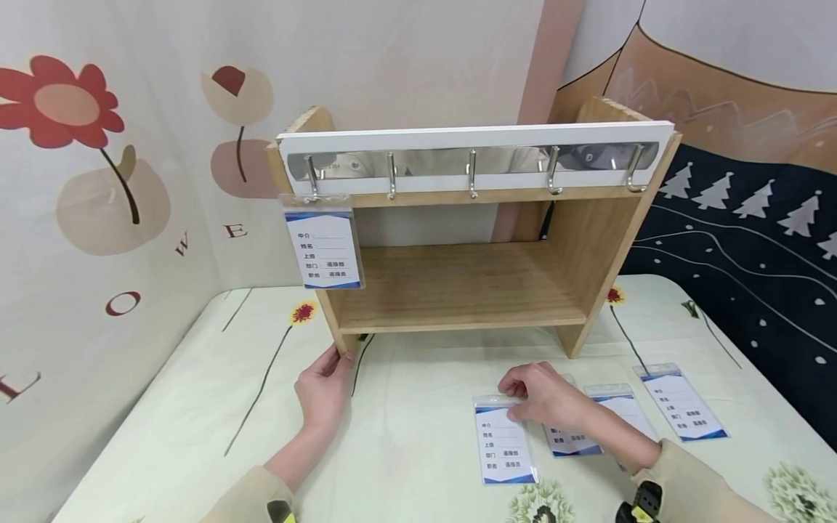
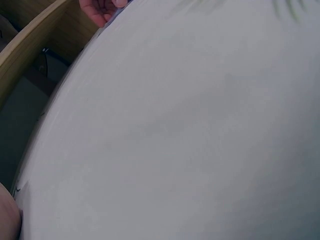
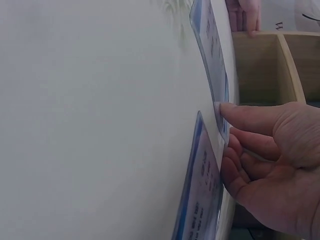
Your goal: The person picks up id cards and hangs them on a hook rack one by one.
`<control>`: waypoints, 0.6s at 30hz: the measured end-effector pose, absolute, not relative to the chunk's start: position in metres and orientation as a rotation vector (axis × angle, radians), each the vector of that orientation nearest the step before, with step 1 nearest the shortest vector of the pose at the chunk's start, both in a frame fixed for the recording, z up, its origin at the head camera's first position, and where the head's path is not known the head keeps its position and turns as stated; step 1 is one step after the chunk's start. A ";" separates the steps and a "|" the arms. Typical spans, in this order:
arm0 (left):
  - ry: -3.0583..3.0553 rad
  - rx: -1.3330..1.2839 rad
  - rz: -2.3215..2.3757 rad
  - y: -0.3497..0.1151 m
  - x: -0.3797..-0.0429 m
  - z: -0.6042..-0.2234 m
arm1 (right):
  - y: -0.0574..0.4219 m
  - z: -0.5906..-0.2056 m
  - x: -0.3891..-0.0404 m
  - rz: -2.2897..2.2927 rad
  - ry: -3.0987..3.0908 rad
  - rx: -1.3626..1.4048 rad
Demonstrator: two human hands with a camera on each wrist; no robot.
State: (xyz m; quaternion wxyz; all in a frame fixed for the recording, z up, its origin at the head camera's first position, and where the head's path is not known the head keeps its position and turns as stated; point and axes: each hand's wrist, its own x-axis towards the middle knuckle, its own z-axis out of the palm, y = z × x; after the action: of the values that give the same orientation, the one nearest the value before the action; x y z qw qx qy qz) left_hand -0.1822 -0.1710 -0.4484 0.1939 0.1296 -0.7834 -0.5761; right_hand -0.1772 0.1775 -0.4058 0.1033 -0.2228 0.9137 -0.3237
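Note:
My right hand [image 1: 546, 396] pinches the top right corner of a clear-sleeved ID badge [image 1: 503, 450] lying on the tablecloth. In the right wrist view the thumb [image 3: 250, 117] presses at this badge's edge, the other fingers curled beside it. My left hand [image 1: 323, 388] grips the foot of the left side panel of a wooden shelf [image 1: 458, 290]. Across the shelf's upper front runs a white hook rail [image 1: 431, 138] with several metal hooks. One badge [image 1: 325, 250] hangs from the leftmost hook. The left wrist view shows mostly tablecloth.
Right of the pinched badge lie another badge [image 1: 569, 442], partly under my right hand, a badge [image 1: 624, 410] crossed by my forearm, and a badge [image 1: 685, 403] farther right. A printed curtain [image 1: 418, 65] stands behind the shelf. The floral tablecloth [image 1: 405, 450] covers the table.

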 end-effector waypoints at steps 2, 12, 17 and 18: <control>-2.195 0.361 -1.623 -0.171 -0.183 -0.449 | 0.177 -0.405 -0.178 -0.944 2.686 -0.672; -2.196 0.359 -1.616 -0.172 -0.184 -0.450 | 0.179 -0.404 -0.185 -0.939 2.600 -0.802; -2.193 0.362 -1.615 -0.171 -0.184 -0.450 | 0.180 -0.406 -0.185 -0.960 2.602 -0.796; -2.194 0.363 -1.617 -0.171 -0.184 -0.449 | 0.181 -0.407 -0.185 -0.969 2.599 -0.793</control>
State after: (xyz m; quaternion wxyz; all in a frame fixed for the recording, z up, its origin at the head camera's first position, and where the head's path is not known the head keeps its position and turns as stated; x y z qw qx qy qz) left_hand -0.1844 -0.1713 -0.4495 0.1946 0.1294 -0.7827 -0.5768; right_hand -0.1851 0.1808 -0.4067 0.1278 -0.2725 0.8935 -0.3332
